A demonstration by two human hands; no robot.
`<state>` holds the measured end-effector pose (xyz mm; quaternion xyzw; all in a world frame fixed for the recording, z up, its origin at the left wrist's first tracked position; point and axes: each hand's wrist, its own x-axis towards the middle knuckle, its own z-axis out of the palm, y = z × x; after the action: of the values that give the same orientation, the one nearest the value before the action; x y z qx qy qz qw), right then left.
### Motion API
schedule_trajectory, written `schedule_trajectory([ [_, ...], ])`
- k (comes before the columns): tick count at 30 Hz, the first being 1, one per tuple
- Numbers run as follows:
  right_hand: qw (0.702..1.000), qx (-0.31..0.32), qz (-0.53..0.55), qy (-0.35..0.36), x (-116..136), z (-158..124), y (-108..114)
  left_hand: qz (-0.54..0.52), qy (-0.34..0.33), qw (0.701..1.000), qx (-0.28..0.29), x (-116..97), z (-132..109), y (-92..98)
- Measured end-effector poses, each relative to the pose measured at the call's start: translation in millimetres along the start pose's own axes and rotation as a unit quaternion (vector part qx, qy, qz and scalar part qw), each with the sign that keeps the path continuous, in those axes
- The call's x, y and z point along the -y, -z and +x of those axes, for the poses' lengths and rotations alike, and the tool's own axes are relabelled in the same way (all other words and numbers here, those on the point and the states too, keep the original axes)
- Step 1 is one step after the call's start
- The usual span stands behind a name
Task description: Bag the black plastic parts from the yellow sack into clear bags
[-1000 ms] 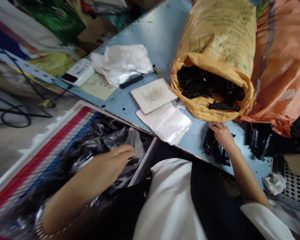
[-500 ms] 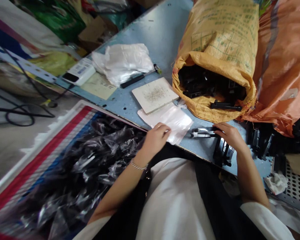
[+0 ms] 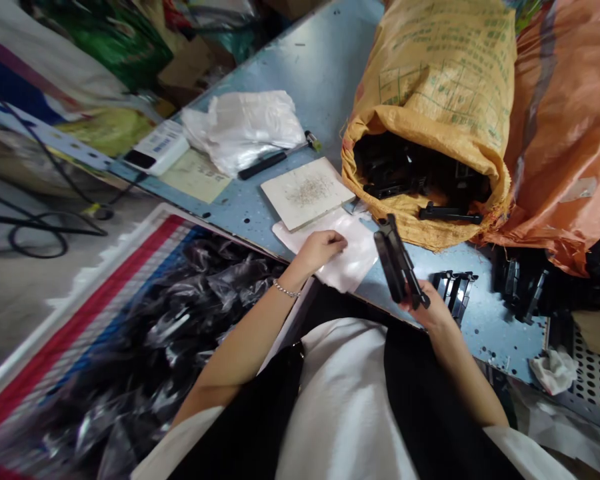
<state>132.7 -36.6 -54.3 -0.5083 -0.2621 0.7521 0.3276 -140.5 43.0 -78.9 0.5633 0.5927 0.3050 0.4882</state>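
Right hand (image 3: 429, 308) grips black plastic part (image 3: 396, 261), left hand (image 3: 320, 251) rests on clear bag (image 3: 354, 265)

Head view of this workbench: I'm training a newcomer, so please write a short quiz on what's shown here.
1. Which hand holds the black plastic part up above the bench?
2. True or false: the yellow woven sack is empty.
3. What lies in the tray at lower left?
A. Folded white cloths
B. Black parts in clear plastic bags
C. Loose sheets of paper

Key:
1. The right hand
2. False: black parts show in its open mouth.
3. B
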Motion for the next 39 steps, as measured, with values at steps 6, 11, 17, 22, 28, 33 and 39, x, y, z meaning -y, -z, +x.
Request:
schedule_trajectory([
  [6, 0.974, 0.051, 0.169, -0.143, -45, 15, -16, 0.199, -0.188, 0.959, -0.078, 6, -12, 3.3],
  [11, 0.94, 0.141, 0.239, -0.198, -44, 22, -19, 0.271, -0.31, 0.908, -0.078, 1, -39, -4.3],
  [17, 0.992, 0.032, 0.121, 0.002, -35, 25, -43, 0.196, -0.433, 0.879, 0.03, -25, -90, -43.0],
  [22, 0.978, 0.027, -0.147, 0.143, -23, 5, -58, 0.255, -0.42, 0.87, 0.032, -39, -123, -41.7],
  [28, 0.822, 0.103, -0.512, 0.229, 28, -35, -15, 0.304, -0.205, 0.928, 0.07, -22, -156, 41.6],
  [33, 0.544, -0.097, -0.802, 0.226, 62, -44, 63, 0.455, 0.072, 0.87, 0.175, 37, -135, 67.5],
  [39, 0.493, -0.015, -0.833, 0.253, 66, -17, 79, 0.295, -0.13, 0.947, -0.002, 12, -94, -0.7],
])
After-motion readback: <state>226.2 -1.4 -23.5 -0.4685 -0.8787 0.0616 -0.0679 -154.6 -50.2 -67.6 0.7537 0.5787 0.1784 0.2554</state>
